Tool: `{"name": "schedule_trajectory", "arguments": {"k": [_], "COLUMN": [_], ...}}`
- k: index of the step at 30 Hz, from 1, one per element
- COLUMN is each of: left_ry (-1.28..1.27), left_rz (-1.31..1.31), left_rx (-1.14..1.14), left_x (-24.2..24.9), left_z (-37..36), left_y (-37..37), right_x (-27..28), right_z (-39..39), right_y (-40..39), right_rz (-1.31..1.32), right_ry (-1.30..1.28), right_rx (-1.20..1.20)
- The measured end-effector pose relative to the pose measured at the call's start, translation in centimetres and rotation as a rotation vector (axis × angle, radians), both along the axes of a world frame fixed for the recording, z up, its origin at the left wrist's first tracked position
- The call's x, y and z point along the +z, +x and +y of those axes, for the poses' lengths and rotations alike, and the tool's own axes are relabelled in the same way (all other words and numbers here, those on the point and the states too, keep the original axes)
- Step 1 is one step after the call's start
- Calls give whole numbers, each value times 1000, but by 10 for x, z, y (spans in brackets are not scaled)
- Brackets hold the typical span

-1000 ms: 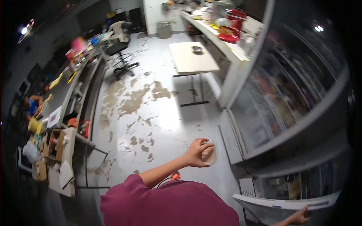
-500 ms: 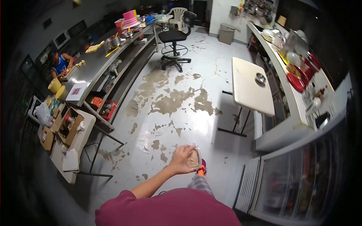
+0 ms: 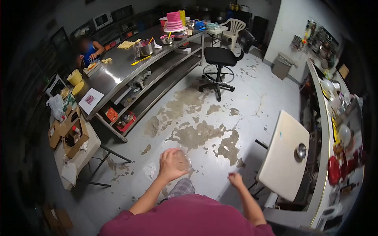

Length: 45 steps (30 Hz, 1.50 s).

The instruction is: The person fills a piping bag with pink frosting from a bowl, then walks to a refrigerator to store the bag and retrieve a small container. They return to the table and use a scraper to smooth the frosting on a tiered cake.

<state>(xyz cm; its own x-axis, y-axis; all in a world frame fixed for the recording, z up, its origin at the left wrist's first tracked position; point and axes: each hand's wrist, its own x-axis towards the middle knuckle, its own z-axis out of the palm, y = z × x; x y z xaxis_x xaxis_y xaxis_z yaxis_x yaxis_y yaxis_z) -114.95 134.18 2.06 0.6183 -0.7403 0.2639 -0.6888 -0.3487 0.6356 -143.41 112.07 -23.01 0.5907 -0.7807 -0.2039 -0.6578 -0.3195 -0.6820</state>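
My left hand (image 3: 168, 164) is wrapped around a clear plastic container (image 3: 182, 160) and holds it out over the floor in front of me. Something light brown shows through its clear surface; what it is, I cannot make out. Lower and to the right hangs my right hand (image 3: 236, 179), its fingers curled in. A tiny dark red spot shows at its fingertips, too small to name. The nearest thing to that hand is the cream folding table (image 3: 281, 157), which it does not touch. On that table sits a small metal bowl (image 3: 301, 150).
A long steel worktable (image 3: 118, 74) on the left bears a pink tiered cake (image 3: 174, 21), bowls and dough; a person in blue (image 3: 89, 53) works behind it. A black swivel chair (image 3: 220, 57) stands ahead. Left, a folding table (image 3: 88, 151) carries open cardboard boxes (image 3: 75, 135). A cluttered counter (image 3: 325, 118) runs along the right.
The view has turned right, and the glass-fronted cabinet at lower right is gone from it. My right hand has come into view. My left hand still holds the container, now further left in view.
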Motion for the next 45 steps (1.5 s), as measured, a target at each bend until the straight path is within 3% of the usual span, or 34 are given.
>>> {"name": "schedule_trajectory", "arguments": {"k": [3, 6, 9, 11, 13, 14, 16, 19, 23, 26, 28, 29, 30, 31, 32, 33, 34, 35, 36, 37, 39, 41, 43, 45], "left_ry": [25, 126, 171, 189, 185, 156, 91, 41, -60, -134, -163, -169, -196, -226, -254, -289, -349, -411, -457, -500, -347, -280, -102, 39], "left_rz": [-57, 30, 33, 37, 36, 36, 31, -47, 36, 50, 2, -5, -24, -23, -21, -27, -19, -14, -28, -42, -198, -205, -182, -143], "left_rx": [138, 227, 213, 186, 158, 134, 88, 106, 198, 304, 378, 414, 418, 448, 479, 507, 500, 489, 482, 472, 587, 669, 768, 794], "left_x": [-23, -47, -42, -31, -11, -7, -3, -4, -11, 4, 21, 28, 40, 47, 53, 57, 60, 63, 69, 77, 90, 95, 98, 83], "left_z": [-37, -83, -161, -208, -268, -296, -353, -433, -517, -579, -614, -627, -640, -651, -659, -667, -675, -682, -691, -698, -715, -733, -753, -771], "left_y": [59, 123, 203, 242, 282, 300, 338, 386, 442, 500, 541, 554, 574, 595, 617, 642, 671, 702, 733, 765, 833, 906, 975, 1046], "right_x": [46, 72, 35, -8, -76, -45, -56, -62, -79, -98, -109, -114, -110, -90, -87, -38, -11, -13, 7, 35, 66, 57, 19, 24], "right_z": [-126, -203, -242, -252, -264, -258, -273, -312, -407, -523, -618, -668, -716, -753, -790, -809, -835, -867, -873, -874, -864, -864, -854, -834], "right_y": [103, 194, 245, 249, 219, 215, 190, 185, 217, 269, 320, 354, 401, 459, 519, 584, 641, 687, 736, 777, 847, 891, 916, 932], "right_rz": [-15, -342, -564, -292, 98, 257, 439, 578, 632, 642, 656, 606, 489, 237, 73, -84, -45, 4, -155, -206, -352, -275, -255, -40], "right_ry": [-137, 119, 476, 478, 238, 349, 437, 534, 533, 355, -54, -222, -195, 157, 230, 272, 282, 72, 140, 152, 274, 149, 286, 427], "right_rx": [33, -195, -417, -356, 2, -36, 95, 7, -21, 164, 518, 556, 408, 19, -232, -234, -195, -20, -111, -46, -64, 129, 125, 88]}}
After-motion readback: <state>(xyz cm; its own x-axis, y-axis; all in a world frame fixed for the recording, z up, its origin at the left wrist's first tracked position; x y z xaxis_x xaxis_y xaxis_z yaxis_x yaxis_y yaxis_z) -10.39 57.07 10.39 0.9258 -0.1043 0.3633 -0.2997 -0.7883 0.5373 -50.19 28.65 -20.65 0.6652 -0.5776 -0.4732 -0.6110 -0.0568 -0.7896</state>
